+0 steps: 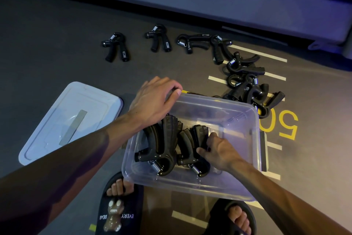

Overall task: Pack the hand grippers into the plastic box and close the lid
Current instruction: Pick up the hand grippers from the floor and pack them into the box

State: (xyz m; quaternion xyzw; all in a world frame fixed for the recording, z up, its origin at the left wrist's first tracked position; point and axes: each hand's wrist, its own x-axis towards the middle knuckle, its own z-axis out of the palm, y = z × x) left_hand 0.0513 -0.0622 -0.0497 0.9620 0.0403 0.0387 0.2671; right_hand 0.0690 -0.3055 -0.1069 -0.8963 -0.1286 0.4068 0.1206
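Clear plastic, thin and likely flexible, is forming the plastic box sitting on the floor, and the left hand is gripping its far-left rim to steady it. Inside, the right hand is pinching a hand gripper and settling it beside the packed hand grippers. These look rigid, fairly light, with ribbed rubbery handles giving the safest hold. More loose hand grippers are lying beyond; the lid is resting alongside, to the box's left.

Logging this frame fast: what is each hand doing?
Left hand: grips the far-left corner of the plastic box.
Right hand: holds a hand gripper inside the box.
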